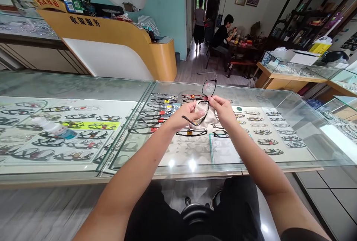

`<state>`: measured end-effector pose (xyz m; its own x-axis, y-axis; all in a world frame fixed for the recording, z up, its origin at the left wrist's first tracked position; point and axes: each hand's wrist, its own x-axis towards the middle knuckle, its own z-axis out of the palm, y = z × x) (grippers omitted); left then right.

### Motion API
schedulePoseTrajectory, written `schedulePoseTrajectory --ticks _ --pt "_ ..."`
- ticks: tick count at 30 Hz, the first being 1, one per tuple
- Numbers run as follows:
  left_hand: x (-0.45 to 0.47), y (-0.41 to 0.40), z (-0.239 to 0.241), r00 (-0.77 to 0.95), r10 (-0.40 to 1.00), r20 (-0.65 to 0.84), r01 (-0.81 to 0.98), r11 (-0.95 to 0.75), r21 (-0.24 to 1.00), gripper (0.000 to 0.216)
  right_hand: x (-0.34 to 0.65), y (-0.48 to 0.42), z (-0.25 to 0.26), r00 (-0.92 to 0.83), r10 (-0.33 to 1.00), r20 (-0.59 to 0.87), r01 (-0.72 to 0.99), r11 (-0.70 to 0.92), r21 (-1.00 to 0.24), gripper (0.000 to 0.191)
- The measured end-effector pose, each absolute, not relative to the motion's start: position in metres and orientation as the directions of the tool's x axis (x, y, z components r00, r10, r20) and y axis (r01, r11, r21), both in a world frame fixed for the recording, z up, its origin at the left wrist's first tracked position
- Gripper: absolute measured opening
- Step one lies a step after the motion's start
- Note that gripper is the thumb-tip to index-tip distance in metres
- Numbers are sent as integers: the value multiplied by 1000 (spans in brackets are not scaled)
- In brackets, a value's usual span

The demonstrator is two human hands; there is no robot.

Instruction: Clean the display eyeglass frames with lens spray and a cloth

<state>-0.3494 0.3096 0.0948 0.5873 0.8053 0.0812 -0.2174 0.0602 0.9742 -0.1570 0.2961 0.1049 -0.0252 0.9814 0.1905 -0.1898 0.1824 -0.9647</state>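
A pair of black-framed glasses (209, 88) is held up over the glass display counter (251, 159), one lens raised, the other wrapped in a pale cleaning cloth (205, 116). My left hand (185, 114) pinches the cloth around the lower lens. My right hand (221, 109) grips the frame near its bridge, fingers closed. Both hands meet above the middle of the counter.
Rows of spectacle frames (80, 135) lie under the glass. A small white spray bottle (57, 129) lies on the counter at left. A yellow reception desk (111, 34) stands behind. One person sits at a far table (223, 34), another walks in the corridor (199, 19). More display cases (301, 70) at right.
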Motion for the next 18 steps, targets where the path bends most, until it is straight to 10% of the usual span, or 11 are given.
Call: schedulePoseTrajectory --ticks 6,11,18 --pt "-335 306 87 475 875 90 -231 25 973 61 -159 289 97 -69 996 61 -301 37 -953 60" --pt "-324 309 76 258 945 201 -231 -141 963 55 -159 288 99 -44 970 239 -201 226 -953 58" --pt "-326 310 77 359 917 170 -290 -64 955 79 -159 293 92 -22 988 152 -287 139 -948 63"
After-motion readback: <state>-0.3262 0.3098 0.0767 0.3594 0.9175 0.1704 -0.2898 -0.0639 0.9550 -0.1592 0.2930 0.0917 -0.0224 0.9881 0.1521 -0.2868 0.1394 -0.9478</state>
